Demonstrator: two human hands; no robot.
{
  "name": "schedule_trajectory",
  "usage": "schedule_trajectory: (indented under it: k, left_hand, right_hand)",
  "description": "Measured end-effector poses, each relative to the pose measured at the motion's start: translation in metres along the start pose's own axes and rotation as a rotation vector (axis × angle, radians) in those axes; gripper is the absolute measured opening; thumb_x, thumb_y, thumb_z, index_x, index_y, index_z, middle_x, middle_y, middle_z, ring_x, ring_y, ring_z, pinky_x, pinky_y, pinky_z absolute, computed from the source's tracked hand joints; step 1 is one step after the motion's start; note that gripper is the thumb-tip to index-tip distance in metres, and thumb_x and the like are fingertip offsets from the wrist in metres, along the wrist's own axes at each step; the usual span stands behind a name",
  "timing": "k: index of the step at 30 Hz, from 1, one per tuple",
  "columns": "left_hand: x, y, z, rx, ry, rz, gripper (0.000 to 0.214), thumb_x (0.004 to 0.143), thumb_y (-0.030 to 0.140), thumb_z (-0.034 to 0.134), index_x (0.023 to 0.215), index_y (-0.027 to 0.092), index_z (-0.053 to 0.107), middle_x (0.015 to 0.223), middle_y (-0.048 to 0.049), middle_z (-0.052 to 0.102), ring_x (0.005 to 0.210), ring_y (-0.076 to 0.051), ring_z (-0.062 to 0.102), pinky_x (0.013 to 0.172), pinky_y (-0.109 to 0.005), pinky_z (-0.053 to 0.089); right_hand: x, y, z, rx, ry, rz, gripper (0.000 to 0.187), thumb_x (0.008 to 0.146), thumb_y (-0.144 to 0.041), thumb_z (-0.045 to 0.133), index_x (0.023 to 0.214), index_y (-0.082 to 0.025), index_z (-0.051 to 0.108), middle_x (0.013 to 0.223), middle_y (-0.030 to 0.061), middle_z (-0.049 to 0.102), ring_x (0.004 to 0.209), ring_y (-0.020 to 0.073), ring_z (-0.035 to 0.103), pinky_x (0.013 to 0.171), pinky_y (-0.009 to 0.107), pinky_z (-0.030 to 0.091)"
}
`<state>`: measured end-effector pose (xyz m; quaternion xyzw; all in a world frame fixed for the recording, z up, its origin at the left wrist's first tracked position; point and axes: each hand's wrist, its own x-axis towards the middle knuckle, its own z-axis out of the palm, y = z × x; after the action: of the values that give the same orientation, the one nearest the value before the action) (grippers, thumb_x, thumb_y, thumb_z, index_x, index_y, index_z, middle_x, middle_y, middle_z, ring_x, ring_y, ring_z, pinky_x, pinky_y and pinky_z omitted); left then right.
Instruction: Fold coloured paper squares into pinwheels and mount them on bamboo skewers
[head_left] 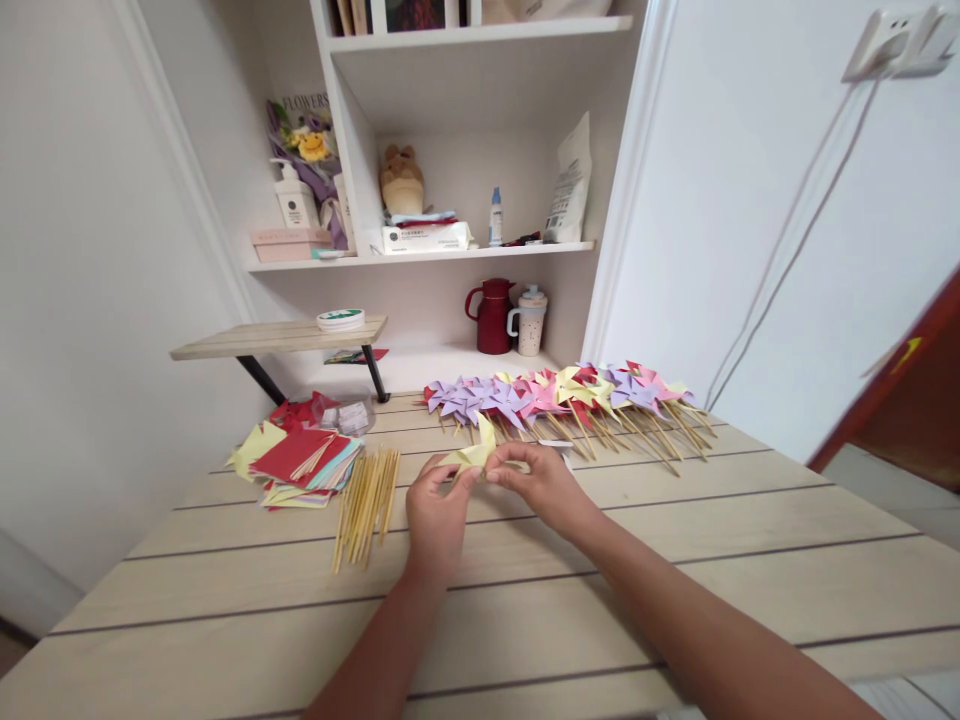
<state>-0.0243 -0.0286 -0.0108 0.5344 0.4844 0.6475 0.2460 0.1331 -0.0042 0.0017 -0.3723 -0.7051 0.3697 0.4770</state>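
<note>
A pale yellow paper pinwheel (476, 454) is pinched between my two hands above the middle of the table, one of its blades pointing up. My left hand (439, 503) has thumb and fingers closed on its left side. From the right, my right hand (541, 482) grips it near the centre with thumb and forefinger pressed together. Whether a pin or stick sits at its centre is hidden by the fingertips. Beyond the hands lies a long row of finished pinwheels (504, 400) in purple, pink, yellow and red, their sticks towards me.
Left of my hands are loose wooden sticks (366, 505) and a stack of coloured paper (296, 456). Behind these are a clear plastic box (354, 417) and a small raised shelf (277, 338). A red jug (494, 318) and a cup (531, 322) stand at the back.
</note>
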Motion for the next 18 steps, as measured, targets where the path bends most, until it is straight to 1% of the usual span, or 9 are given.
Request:
schedule_trajectory:
  k: [9,14,18]
  left_hand:
    - [-0.001,-0.004,0.002,-0.009,0.030,-0.033,0.007,0.072,0.026,0.073,0.069,0.019,0.074,0.075,-0.0026,0.069,0.072,-0.018,0.062,0.072,-0.029,0.048]
    - [-0.002,-0.003,0.001,-0.021,0.020,-0.060,0.009,0.073,0.027,0.073,0.073,0.018,0.074,0.078,-0.0033,0.070,0.075,-0.019,0.063,0.073,-0.029,0.048]
    - [-0.003,-0.005,0.002,-0.025,0.027,-0.077,0.009,0.075,0.028,0.071,0.076,0.019,0.074,0.080,-0.0037,0.071,0.078,-0.020,0.063,0.073,-0.028,0.048]
  right_hand:
    - [0.000,-0.004,0.003,0.076,0.013,0.057,0.012,0.076,-0.031,0.069,0.072,-0.020,0.067,0.076,0.0002,0.069,0.076,0.0186,0.060,0.077,0.032,0.045]
    - [0.000,-0.007,0.007,0.065,0.059,0.020,0.011,0.077,-0.030,0.067,0.072,-0.020,0.064,0.073,-0.0005,0.065,0.072,0.0168,0.057,0.071,0.030,0.044]
    - [-0.001,-0.008,0.011,0.072,0.106,0.001,0.012,0.078,-0.030,0.068,0.072,-0.020,0.064,0.074,0.0004,0.065,0.072,0.0169,0.058,0.070,0.030,0.046]
